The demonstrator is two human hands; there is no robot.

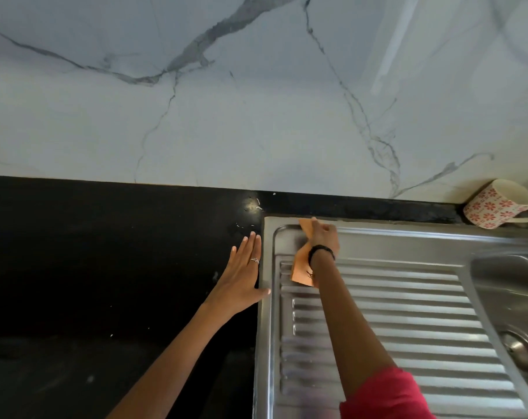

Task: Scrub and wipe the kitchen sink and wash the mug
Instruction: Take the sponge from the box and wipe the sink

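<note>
A stainless steel sink [407, 325] with a ribbed draining board fills the lower right; its bowl and drain show at the right edge. My right hand [324, 235] presses an orange cloth [302, 267] onto the far left corner of the draining board, fingers curled over the cloth. My left hand [244, 272] lies flat with straight fingers on the black counter, its thumb touching the sink's left rim. A white mug [498, 204] with a red flower pattern stands on the counter behind the sink at the far right, against the wall.
A black countertop [105, 267] stretches to the left of the sink, with a few wet spots near the sink's far corner. A white marble-patterned wall [256, 101] rises behind it.
</note>
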